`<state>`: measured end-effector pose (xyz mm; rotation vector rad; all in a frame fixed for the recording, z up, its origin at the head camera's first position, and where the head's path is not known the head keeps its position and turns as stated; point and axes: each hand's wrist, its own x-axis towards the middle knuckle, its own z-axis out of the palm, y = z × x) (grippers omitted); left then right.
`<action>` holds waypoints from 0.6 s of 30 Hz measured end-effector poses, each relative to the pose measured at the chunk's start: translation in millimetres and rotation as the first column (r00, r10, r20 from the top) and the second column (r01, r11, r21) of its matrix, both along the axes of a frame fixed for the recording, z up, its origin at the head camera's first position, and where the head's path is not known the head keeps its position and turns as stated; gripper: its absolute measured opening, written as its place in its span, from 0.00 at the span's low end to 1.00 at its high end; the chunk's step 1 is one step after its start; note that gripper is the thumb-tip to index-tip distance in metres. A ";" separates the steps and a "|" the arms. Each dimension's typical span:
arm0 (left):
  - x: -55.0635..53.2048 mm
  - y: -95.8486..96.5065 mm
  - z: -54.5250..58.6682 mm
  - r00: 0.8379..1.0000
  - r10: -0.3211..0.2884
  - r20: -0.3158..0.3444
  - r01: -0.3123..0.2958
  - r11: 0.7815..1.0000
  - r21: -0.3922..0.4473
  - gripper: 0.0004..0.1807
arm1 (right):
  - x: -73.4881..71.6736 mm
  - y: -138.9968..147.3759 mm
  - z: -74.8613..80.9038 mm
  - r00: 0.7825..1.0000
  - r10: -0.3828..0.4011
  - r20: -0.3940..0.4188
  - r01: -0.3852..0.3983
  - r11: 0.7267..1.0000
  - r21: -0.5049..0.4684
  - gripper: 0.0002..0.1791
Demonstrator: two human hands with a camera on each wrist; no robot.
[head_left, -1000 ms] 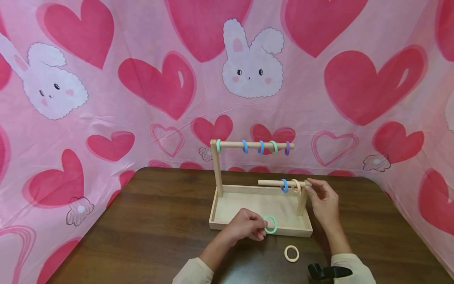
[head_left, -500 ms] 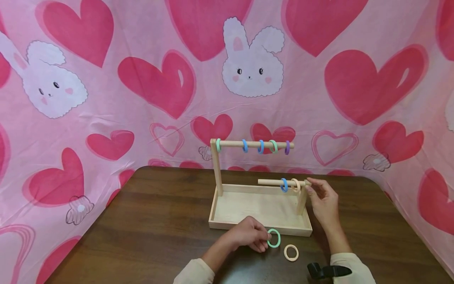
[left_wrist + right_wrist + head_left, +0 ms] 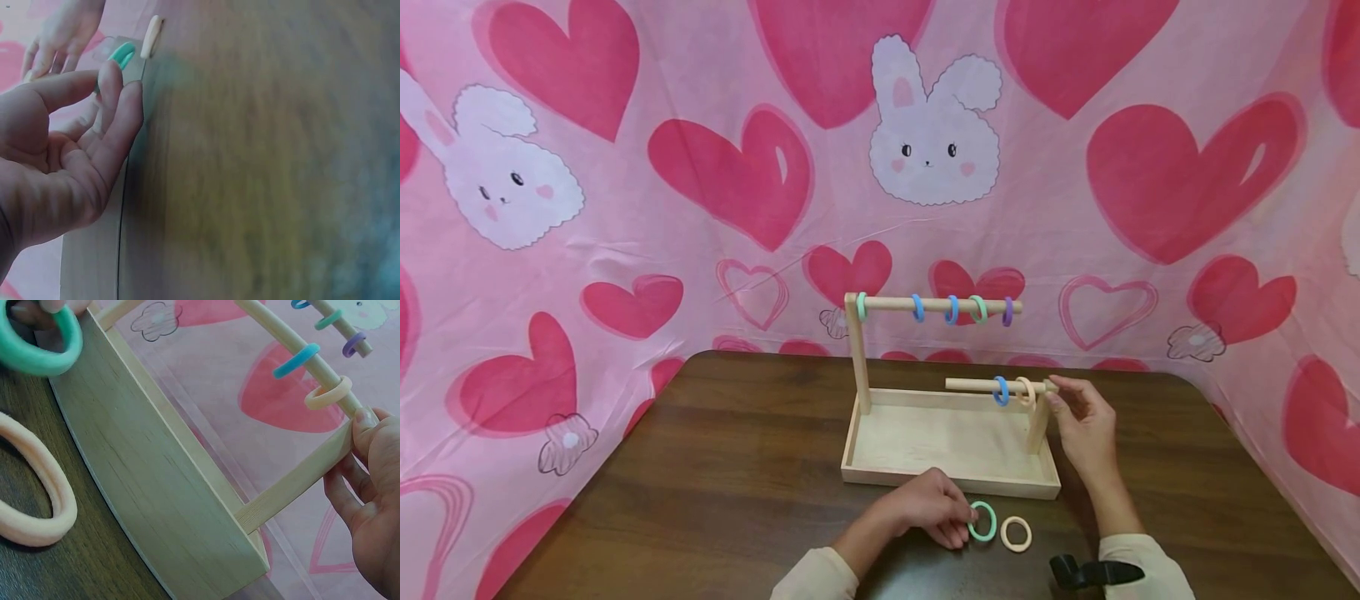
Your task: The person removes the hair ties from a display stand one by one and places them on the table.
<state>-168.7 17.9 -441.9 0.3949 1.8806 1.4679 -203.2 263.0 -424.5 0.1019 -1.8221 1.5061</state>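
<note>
My left hand (image 3: 931, 507) pinches a green hair tie (image 3: 994, 522) between thumb and fingertips, low over the table in front of the wooden stand (image 3: 1015, 489). Just right of it, a beige hair tie (image 3: 1018, 549) lies on the tabletop. At the stand's right side, my right hand (image 3: 1086, 429) grips the top of the short post, thumb on the bar end in the right wrist view. That lower bar (image 3: 966, 385) carries a blue hair tie (image 3: 297, 360) and a beige one (image 3: 328, 398). Along the upper bar (image 3: 887, 305) hang several green, blue and purple hair ties.
The stand has a shallow tray base with a low rim and a taller post (image 3: 858, 358) on its left. Brown wood-grain table (image 3: 737, 467) surrounds it. Behind hangs a pink cloth (image 3: 820, 192) with hearts and rabbits. A black strap piece (image 3: 1097, 573) sits at my right wrist.
My left hand has moved down and slightly right with the green hair tie, from the tray's front rim to beside the loose beige one. The right hand stays on the post.
</note>
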 end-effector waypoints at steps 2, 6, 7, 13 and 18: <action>0.6 1.0 -1.2 1.000 -0.009 -0.001 0.009 1.000 -0.007 0.11 | 0.2 0.3 0.2 1.000 0.001 -0.005 -0.001 1.000 0.001 0.12; 1.8 3.2 -2.1 1.000 -0.018 -0.005 0.018 0.999 -0.030 0.11 | 0.8 1.2 -0.1 1.000 -0.003 -0.003 0.003 1.000 0.001 0.12; 2.1 3.8 -2.0 1.000 -0.019 -0.007 0.019 0.999 -0.037 0.11 | 1.0 1.5 -0.3 1.000 -0.004 -0.001 0.004 1.000 0.000 0.12; 3.3 6.7 -1.4 0.999 -0.028 -0.033 0.025 0.997 -0.079 0.11 | 1.3 2.0 -1.2 1.000 -0.011 0.011 0.011 1.000 -0.001 0.12; 3.0 7.5 0.2 0.998 -0.017 -0.061 0.010 0.993 -0.116 0.11 | 0.6 0.7 0.3 1.000 0.000 0.016 0.000 1.000 0.000 0.12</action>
